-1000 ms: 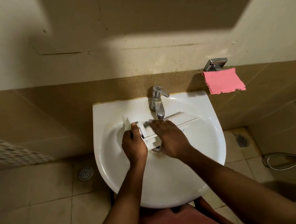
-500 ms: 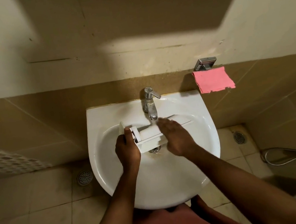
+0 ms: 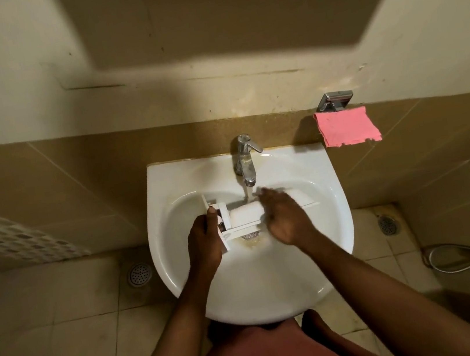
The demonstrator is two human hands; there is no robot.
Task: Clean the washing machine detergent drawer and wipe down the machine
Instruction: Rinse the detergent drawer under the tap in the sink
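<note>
The white detergent drawer [image 3: 244, 216] lies across the basin of the white sink [image 3: 311, 163], under the chrome tap [image 3: 245, 159], which runs water onto it. My left hand [image 3: 204, 238] grips the drawer's left end, thumb on top. My right hand [image 3: 283, 216] lies flat on the drawer's right part with the fingers stretched and blurred. A pink cloth [image 3: 347, 130] hangs on the wall ledge right of the sink.
A chrome fitting [image 3: 335, 101] sits on the ledge above the cloth. Floor drains [image 3: 140, 274] lie left and right of the sink. A chrome spray hose [image 3: 465, 260] lies at the right. A white perforated basket [image 3: 8, 239] stands at the left.
My right hand has slid rightwards along the drawer, uncovering its foamy middle under the water stream. My left hand keeps its grip on the left end.
</note>
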